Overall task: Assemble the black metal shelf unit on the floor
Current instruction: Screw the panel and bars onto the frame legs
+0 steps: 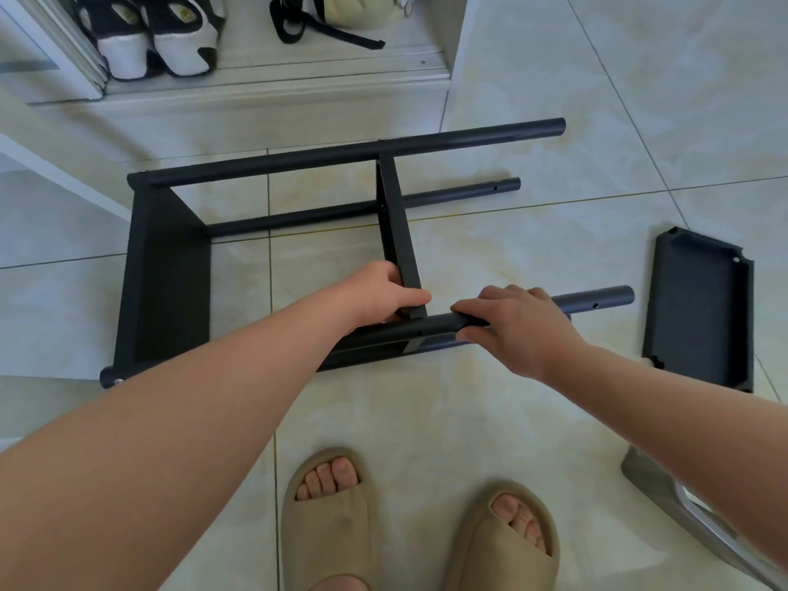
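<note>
The black metal shelf unit [166,270] lies on its side on the tiled floor, with one tray fixed at its left end and black poles running to the right. A middle shelf tray [398,232] stands on edge between the poles. My left hand [383,292] grips the near corner of this middle tray. My right hand [511,322] is curled round the near upper pole [597,300], just right of that corner. A loose black shelf tray [699,309] lies flat on the floor to the right.
My two feet in beige slides [418,531] stand just in front of the unit. Black and white shoes [157,36] and a bag with black straps [337,19] sit beyond a door track at the top. A grey metal chair leg [682,505] shows at lower right.
</note>
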`<state>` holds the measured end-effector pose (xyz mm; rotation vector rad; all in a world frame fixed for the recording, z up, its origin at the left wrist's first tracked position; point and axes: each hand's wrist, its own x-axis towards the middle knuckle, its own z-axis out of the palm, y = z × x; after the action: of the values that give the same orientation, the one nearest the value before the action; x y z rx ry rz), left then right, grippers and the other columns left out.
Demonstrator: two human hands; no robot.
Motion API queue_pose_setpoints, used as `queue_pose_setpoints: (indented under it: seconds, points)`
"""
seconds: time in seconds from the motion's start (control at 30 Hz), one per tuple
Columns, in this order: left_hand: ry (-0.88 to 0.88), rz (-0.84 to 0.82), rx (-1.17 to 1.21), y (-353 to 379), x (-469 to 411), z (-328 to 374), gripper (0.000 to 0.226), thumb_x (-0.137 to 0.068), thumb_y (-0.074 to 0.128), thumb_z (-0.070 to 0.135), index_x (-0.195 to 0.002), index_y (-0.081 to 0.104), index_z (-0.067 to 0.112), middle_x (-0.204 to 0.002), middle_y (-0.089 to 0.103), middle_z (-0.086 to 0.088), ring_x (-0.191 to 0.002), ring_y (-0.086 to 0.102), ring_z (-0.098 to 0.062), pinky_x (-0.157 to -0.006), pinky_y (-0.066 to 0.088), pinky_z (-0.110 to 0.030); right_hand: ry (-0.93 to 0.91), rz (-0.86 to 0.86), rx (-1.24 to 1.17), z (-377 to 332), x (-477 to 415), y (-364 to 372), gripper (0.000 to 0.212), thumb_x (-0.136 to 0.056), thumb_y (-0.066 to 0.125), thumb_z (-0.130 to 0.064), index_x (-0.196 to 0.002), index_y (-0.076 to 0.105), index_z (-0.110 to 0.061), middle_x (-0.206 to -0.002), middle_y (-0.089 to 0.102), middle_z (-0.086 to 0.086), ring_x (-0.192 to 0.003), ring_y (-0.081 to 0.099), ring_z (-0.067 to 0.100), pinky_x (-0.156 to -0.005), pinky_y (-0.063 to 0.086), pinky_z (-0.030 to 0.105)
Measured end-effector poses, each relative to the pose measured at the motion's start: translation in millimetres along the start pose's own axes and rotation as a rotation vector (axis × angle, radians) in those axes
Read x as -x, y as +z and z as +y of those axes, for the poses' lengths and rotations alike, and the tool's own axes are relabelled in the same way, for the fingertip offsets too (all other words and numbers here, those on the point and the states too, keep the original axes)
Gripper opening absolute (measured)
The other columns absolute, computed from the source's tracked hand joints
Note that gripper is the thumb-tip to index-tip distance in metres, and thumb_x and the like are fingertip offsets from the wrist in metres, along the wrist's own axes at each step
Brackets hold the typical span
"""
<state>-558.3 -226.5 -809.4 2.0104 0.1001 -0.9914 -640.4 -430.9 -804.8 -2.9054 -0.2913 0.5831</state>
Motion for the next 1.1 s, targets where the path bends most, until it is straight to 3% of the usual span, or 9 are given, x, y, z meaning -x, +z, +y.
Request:
queue_pose_setpoints:
  seconds: [0.13,0.2,0.27,0.43,0.53,0.63,0.73,0.9,1.1]
  points:
    - [-0.033,0.316,-0.149,11,16,12,0.078,-0.086,0.067,0.054,-0.144,0.029,0.019,-0.124,0.048,0.004,-0.094,0.058,-0.021,-0.076,0.045,-0.030,-0.023,-0.008,0.072,11,18,-6,0.061,-0.099,0.042,-0.061,-0.154,0.033,-0.036,-0.153,0.039,-0.005,-0.143,0.032,0.023,-0.119,0.018,0.045]
    - [0.068,0.501,-0.363,21,21,21,0.078,-0.089,0.061,0.053,-0.149,0.025,0.019,-0.144,0.041,-0.006,-0.123,0.048,-0.031,-0.097,0.041,-0.042,-0.016,0.038,0.089,26,39,-13,0.067,-0.099,0.041,-0.062,-0.158,0.026,-0.034,-0.161,0.031,-0.002,-0.149,0.024,0.025,-0.121,0.015,0.047]
    - [0.271,0.585,-0.482,36,30,38,0.069,-0.091,0.058,0.046,-0.148,0.029,0.020,-0.149,0.037,-0.007,-0.135,0.035,-0.032,-0.109,0.031,-0.046,0.021,0.075,0.087,46,66,-20,0.069,-0.099,0.040,-0.061,-0.159,0.023,-0.033,-0.163,0.028,0.000,-0.151,0.021,0.027,-0.121,0.016,0.047]
    - [0.672,0.334,-0.690,105,50,83,0.052,-0.094,0.055,0.035,-0.141,0.040,0.021,-0.145,0.039,-0.002,-0.133,0.036,-0.027,-0.107,0.034,-0.041,0.169,0.079,0.080,104,142,-18,0.072,-0.099,0.047,-0.055,-0.161,0.017,-0.034,-0.163,0.027,-0.002,-0.150,0.021,0.025,-0.119,0.020,0.045]
    - [0.792,0.108,-0.858,153,55,89,0.048,-0.095,0.054,0.036,-0.139,0.040,0.022,-0.144,0.037,-0.001,-0.126,0.041,-0.027,-0.099,0.039,-0.038,0.277,0.073,0.028,138,184,-6,0.066,-0.099,0.054,-0.047,-0.158,0.030,-0.029,-0.152,0.041,-0.001,-0.140,0.036,0.026,-0.112,0.033,0.042]
    - [0.867,-0.078,-1.062,199,55,84,0.050,-0.096,0.052,0.038,-0.143,0.038,0.025,-0.157,0.025,-0.004,-0.140,0.029,-0.027,-0.107,0.034,-0.040,0.384,0.053,-0.041,170,219,16,0.031,-0.101,0.050,-0.036,-0.128,0.058,-0.023,-0.120,0.057,-0.003,-0.110,0.058,0.026,-0.087,0.048,0.038]
    - [0.909,-0.230,-1.174,239,55,72,0.050,-0.095,0.053,0.032,-0.143,0.039,0.026,-0.163,0.014,-0.009,-0.145,0.020,-0.030,-0.109,0.031,-0.045,0.477,-0.115,-0.109,192,239,46,0.021,-0.102,0.042,-0.033,-0.102,0.059,-0.022,-0.094,0.062,-0.007,-0.093,0.062,0.025,-0.076,0.050,0.037]
    - [0.907,-0.361,-1.218,281,54,53,0.047,-0.099,0.051,0.033,-0.144,0.038,0.036,-0.164,0.015,-0.013,-0.141,0.026,-0.031,-0.108,0.029,-0.045,0.471,-0.289,-0.156,201,239,98,0.022,-0.100,0.048,-0.028,-0.118,0.061,-0.026,-0.111,0.070,-0.001,-0.100,0.064,0.027,-0.076,0.051,0.034]
    - [0.915,-0.333,-1.148,297,48,45,0.035,-0.103,0.042,0.033,-0.138,0.045,0.035,-0.142,0.046,-0.003,-0.122,0.045,-0.027,-0.097,0.035,-0.039,0.399,-0.356,-0.212,204,217,133,0.038,-0.101,0.054,-0.035,-0.138,0.050,-0.038,-0.126,0.064,-0.003,-0.111,0.062,0.027,-0.075,0.046,0.034]
